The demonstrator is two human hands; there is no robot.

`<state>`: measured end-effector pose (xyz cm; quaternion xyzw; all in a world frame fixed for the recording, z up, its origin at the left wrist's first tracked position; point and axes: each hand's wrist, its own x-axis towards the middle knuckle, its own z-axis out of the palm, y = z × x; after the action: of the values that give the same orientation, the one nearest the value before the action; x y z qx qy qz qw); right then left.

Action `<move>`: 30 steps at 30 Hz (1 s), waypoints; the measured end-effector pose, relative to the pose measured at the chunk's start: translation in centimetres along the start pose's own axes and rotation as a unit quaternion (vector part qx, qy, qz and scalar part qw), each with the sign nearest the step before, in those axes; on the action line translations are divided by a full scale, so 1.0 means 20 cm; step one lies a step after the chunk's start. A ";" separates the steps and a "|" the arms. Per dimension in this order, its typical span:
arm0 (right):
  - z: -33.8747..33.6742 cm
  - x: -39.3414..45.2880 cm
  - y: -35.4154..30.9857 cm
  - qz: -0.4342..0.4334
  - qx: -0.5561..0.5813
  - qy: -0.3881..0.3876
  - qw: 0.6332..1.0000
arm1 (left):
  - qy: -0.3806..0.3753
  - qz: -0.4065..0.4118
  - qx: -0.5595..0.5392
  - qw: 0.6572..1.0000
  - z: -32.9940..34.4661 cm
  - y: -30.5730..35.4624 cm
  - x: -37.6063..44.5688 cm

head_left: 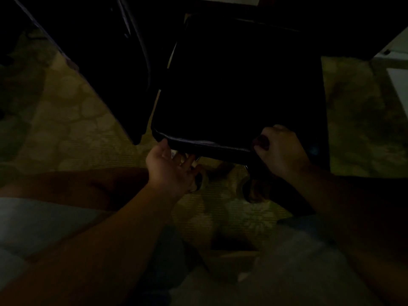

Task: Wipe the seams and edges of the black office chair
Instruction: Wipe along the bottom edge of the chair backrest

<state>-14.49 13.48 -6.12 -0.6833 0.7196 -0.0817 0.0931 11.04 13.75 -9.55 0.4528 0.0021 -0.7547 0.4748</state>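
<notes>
The scene is very dark. The black office chair's seat (238,85) fills the middle, with its front edge seam (209,146) faintly lit. My left hand (170,166) is at the seat's front left corner, thumb against the edge and fairly straight fingers reaching beneath it. At the front right part of the edge, my right hand (280,149) is curled into a fist around a small dark cloth (261,140) pressed on the seam. Most of the cloth is hidden in the fist.
Another black padded part (114,62) stands close on the left of the seat. Below the front edge are the chair's dark base and a caster (254,191). Patterned carpet (72,120) lies all round. My knees frame the bottom; pale furniture (397,62) is at the right.
</notes>
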 end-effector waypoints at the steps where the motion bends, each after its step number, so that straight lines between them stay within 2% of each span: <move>1: 0.01 0.00 -0.01 -0.011 -0.004 -0.012 1.000 | -0.001 0.001 0.003 1.000 0.00 0.00 0.00; 4: 0.02 -0.02 -0.03 -0.054 -0.019 -0.061 0.997 | -0.002 0.004 0.002 1.000 0.00 0.00 0.00; 8: 0.01 -0.02 -0.03 -0.006 -0.010 0.004 1.000 | 0.000 0.000 0.002 1.000 0.00 -0.01 0.00; 12: 0.03 -0.03 -0.06 -0.054 -0.032 -0.054 0.997 | -0.007 0.000 -0.007 1.000 0.00 0.00 0.00; 16: 0.01 0.01 -0.03 0.007 0.005 0.018 1.000 | -0.007 0.000 -0.006 1.000 0.01 0.00 0.00; 20: 0.02 -0.01 -0.06 -0.050 -0.022 -0.052 0.997 | -0.008 0.012 -0.003 1.000 0.02 0.00 -0.01; 25: 0.01 0.00 -0.04 0.011 0.002 0.017 1.000 | -0.011 0.013 -0.005 1.000 0.03 0.00 -0.02; 28: 0.01 -0.02 -0.07 -0.044 -0.026 -0.052 0.997 | -0.009 0.020 -0.006 1.000 0.04 -0.01 -0.03; 30: 0.02 -0.02 -0.06 -0.034 -0.014 -0.042 0.998 | -0.003 0.021 -0.010 1.000 0.03 -0.01 -0.03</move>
<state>-13.18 13.82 -6.20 -0.7111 0.6927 -0.0460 0.1109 10.57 13.92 -8.82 0.4459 -0.0016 -0.7458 0.4949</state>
